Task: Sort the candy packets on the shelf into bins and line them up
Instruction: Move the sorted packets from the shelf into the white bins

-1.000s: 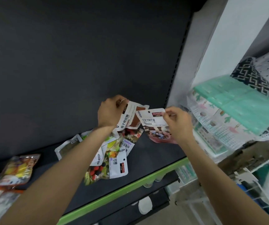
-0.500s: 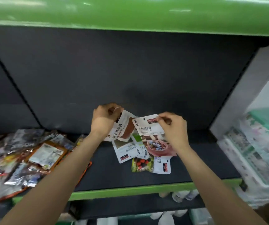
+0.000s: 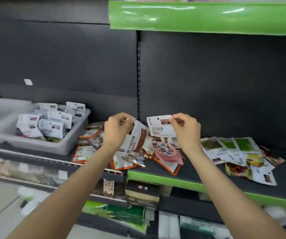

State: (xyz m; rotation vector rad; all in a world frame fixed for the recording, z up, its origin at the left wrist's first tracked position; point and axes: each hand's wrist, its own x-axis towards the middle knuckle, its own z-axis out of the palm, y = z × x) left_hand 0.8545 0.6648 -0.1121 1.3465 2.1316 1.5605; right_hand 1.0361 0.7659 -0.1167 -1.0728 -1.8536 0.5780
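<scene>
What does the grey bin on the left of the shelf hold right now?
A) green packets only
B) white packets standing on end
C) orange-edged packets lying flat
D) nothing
B: the grey bin holds white packets standing on end, while the orange-edged packets lie outside it on the shelf.

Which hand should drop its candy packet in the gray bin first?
Probably the left hand: it holds the brown packet nearer the gray bin, which sits to the left. The right hand is farther away.
</scene>
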